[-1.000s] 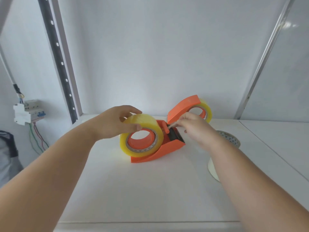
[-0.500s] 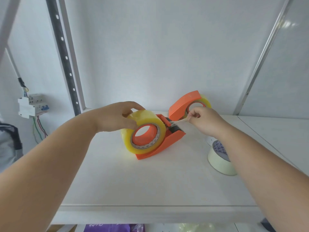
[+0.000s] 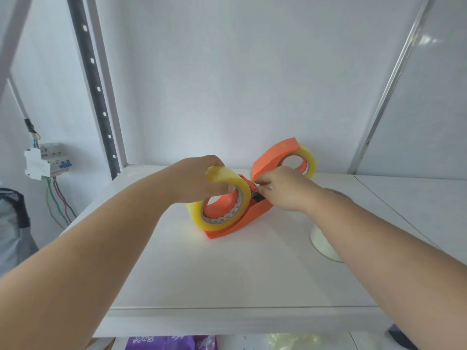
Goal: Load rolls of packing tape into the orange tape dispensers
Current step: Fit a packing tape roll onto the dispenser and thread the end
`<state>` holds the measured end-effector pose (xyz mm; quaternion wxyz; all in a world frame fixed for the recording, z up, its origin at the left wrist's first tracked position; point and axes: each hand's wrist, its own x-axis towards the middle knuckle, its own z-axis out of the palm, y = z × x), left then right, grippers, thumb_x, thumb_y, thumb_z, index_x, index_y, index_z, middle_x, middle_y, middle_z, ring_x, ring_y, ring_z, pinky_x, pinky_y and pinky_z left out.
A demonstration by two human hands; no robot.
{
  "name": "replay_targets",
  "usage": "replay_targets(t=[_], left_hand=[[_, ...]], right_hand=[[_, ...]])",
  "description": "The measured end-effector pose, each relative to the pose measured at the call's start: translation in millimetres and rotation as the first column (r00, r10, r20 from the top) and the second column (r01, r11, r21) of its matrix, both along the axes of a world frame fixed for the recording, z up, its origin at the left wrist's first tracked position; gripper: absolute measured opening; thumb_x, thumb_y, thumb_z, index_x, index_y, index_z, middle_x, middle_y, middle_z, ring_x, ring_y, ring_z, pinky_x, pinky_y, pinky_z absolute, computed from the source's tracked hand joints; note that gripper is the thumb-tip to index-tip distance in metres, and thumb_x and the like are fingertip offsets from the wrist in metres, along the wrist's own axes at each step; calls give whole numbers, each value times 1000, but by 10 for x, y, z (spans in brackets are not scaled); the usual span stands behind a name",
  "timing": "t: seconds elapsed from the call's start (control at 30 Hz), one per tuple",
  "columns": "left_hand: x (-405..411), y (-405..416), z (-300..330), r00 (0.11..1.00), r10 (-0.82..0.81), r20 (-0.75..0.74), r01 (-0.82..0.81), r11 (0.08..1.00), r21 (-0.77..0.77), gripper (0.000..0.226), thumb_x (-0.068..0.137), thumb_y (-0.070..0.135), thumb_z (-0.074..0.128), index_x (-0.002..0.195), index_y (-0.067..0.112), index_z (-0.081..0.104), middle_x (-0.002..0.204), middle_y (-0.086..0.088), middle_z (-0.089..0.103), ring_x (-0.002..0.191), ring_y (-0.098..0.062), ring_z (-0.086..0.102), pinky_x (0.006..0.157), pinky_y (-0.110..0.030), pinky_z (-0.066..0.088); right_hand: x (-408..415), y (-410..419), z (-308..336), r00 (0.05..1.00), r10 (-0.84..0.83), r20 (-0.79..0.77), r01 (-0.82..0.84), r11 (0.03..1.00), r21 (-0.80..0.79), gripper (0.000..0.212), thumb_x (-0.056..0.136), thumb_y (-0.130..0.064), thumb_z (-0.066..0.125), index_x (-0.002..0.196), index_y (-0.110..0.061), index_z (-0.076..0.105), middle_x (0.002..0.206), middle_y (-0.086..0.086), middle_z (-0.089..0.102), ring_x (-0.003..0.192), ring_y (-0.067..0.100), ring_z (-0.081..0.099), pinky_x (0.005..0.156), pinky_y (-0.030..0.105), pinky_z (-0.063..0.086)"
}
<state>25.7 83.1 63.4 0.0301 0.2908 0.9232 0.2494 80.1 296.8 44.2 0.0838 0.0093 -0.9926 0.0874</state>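
Observation:
A yellowish clear tape roll (image 3: 219, 218) sits on the hub of the near orange dispenser (image 3: 242, 224), which stands mid-shelf. My left hand (image 3: 199, 180) grips the top of that roll. My right hand (image 3: 280, 189) is pinched at the dispenser's cutter end, fingertips pressed where the tape end meets the blade; the tape end itself is hidden under the fingers. A second orange dispenser (image 3: 276, 155) with a loaded roll (image 3: 309, 164) stands behind, against the back wall.
A pale tape roll (image 3: 324, 245) lies flat on the white shelf (image 3: 227, 286), partly under my right forearm. A slotted upright (image 3: 94, 87) stands at the left, a breaker box with wires (image 3: 44, 160) beyond it. Bags show below the shelf edge.
My right hand, which had pulled the tape end out to the right, has come back down onto the cutter end. My left hand has shifted further over the top of the roll.

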Motion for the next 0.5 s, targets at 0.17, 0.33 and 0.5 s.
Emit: replay_targets(t=[0.17, 0.33, 0.5], left_hand=[[-8, -34, 4, 1000, -4, -12, 3, 1000, -7, 47, 74, 61, 63, 113, 40, 49, 99, 10, 58, 93, -15, 55, 78, -31, 47], [-1, -96, 62, 999, -35, -6, 34, 998, -57, 56, 72, 57, 67, 122, 41, 46, 101, 15, 57, 95, -15, 54, 76, -28, 42], [19, -156, 68, 996, -72, 48, 79, 985, -152, 89, 72, 48, 73, 143, 40, 20, 117, 14, 45, 102, -17, 52, 81, -27, 38]], right_hand=[[-44, -60, 78, 992, -95, 82, 96, 995, -9, 24, 93, -32, 50, 108, -27, 68, 108, 1, 67, 111, 23, 53, 98, 44, 40], [-49, 47, 245, 974, -106, 199, 162, 942, -292, 6, 88, -25, 65, 90, -24, 70, 89, -8, 64, 91, 13, 57, 79, 26, 41], [-25, 244, 317, 964, -127, 234, 218, 880, -421, 6, 85, -20, 69, 89, -22, 72, 77, -12, 60, 74, 5, 51, 60, 16, 36]])
